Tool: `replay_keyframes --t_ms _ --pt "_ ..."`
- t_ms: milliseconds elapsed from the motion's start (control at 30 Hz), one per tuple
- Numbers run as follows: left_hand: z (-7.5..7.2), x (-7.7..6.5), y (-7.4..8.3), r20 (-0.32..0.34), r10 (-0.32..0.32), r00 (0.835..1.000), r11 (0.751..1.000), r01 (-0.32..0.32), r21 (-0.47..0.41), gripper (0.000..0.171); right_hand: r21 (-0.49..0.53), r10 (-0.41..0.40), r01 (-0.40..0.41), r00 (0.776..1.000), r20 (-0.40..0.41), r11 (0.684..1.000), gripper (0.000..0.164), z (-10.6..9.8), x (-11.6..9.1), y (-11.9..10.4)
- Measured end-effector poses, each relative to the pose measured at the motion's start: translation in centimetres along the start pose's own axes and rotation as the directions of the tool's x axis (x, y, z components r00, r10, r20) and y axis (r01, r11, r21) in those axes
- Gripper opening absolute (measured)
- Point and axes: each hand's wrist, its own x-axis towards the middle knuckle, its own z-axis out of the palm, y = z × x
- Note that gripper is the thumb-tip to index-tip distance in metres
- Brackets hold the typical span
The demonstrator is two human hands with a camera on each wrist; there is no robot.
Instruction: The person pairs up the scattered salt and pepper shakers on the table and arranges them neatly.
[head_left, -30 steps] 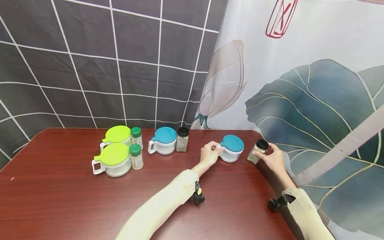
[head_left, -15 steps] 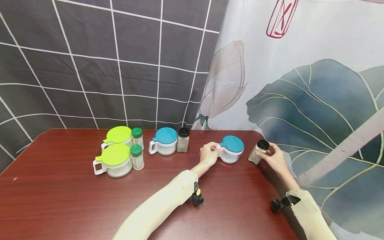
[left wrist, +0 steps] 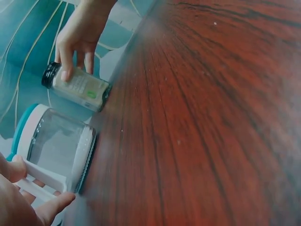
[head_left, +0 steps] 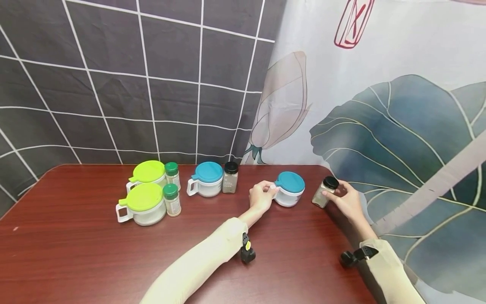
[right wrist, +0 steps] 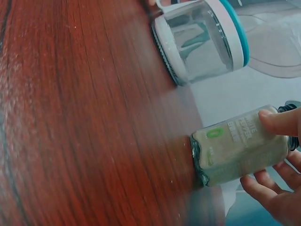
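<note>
My left hand (head_left: 261, 197) grips the white handle (left wrist: 44, 176) of a clear seasoning jar with a blue lid (head_left: 290, 182); a little white content lies at its bottom in the left wrist view. My right hand (head_left: 348, 202) pinches a square glass pepper bottle (right wrist: 242, 148) near its black cap (head_left: 330, 182), thumb on one side and fingers on the other. White pepper lettering shows on the bottle in the right wrist view. Both containers stand upright at the table's right end, with a small gap between them.
Another blue-lidded jar (head_left: 208, 179) stands left of a second black-capped bottle (head_left: 230, 178). Farther left are two green-lidded jars (head_left: 144, 197) and two green-capped shakers (head_left: 172, 200). Behind the reddish table (head_left: 95, 257) hang a grey gridded cloth (head_left: 171, 101) and a leaf-patterned cloth (head_left: 398, 126).
The blue-lidded jar in my left hand has shifted slightly left, away from the pepper bottle. My right hand keeps its hold on the bottle, almost still.
</note>
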Motion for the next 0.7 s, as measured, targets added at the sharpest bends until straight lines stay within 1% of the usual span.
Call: replay_keyframes --t_ms 233,367,500,700 --pt "-0.9 -0.2 0.0 0.017 -0.009 1.0 1.0 0.008 0.009 0.015 -0.04 -0.01 0.01 1.0 -0.013 0.999 0.055 0.3 -0.3 -0.5" --pt "-1.5 -0.5 0.0 0.014 -0.008 1.0 1.0 0.008 0.01 0.014 -0.049 -0.01 0.01 1.0 -0.006 0.999 0.056 0.4 -0.5 -1.0" --pt "-2.0 -0.6 0.0 0.004 0.001 1.0 1.0 -0.001 0.005 0.013 -0.048 -0.006 0.006 1.0 -0.006 0.999 0.055 0.7 -0.6 -1.3" --pt "-2.7 -0.7 -0.1 0.008 0.004 1.0 1.0 -0.004 -0.023 0.014 -0.037 -0.02 0.02 1.0 -0.009 0.999 0.054 0.9 -0.9 -1.8"
